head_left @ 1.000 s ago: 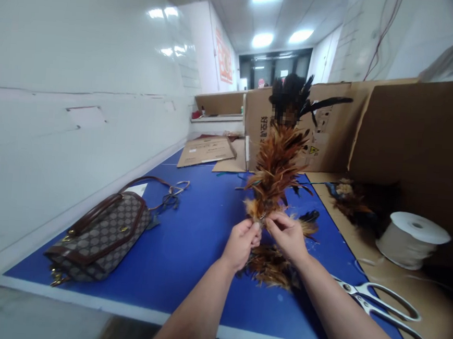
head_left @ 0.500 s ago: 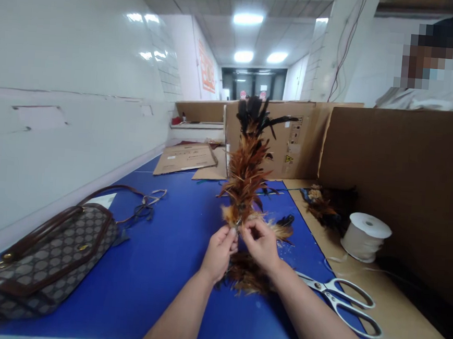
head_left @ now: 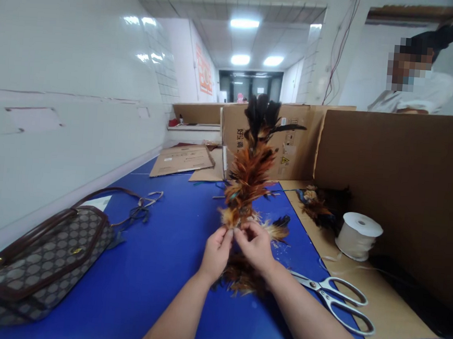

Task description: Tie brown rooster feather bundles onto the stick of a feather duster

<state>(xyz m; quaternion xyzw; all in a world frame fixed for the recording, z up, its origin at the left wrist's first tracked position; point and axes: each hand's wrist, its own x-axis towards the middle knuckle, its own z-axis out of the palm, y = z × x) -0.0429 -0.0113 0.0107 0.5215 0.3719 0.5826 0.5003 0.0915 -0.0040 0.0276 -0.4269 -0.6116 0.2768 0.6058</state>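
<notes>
A tall feather bundle (head_left: pixel 252 171), rust-brown with black plumes at its top, is held upright above the middle of the blue surface (head_left: pixel 156 268). The left hand (head_left: pixel 217 252) and right hand (head_left: pixel 257 247) meet at its base, both nearly closed, thumbs and fingertips pinching there. Loose brown feathers (head_left: pixel 241 278) lie just below the 2 hands; a pale, dark-ended tuft (head_left: pixel 279 229) lies beside the right hand. Farther right are scissors (head_left: pixel 325 286), 1 white spool (head_left: pixel 356 242) and a dark feather pile (head_left: pixel 320 205). A patterned handbag (head_left: pixel 55 255) lies at the left.
</notes>
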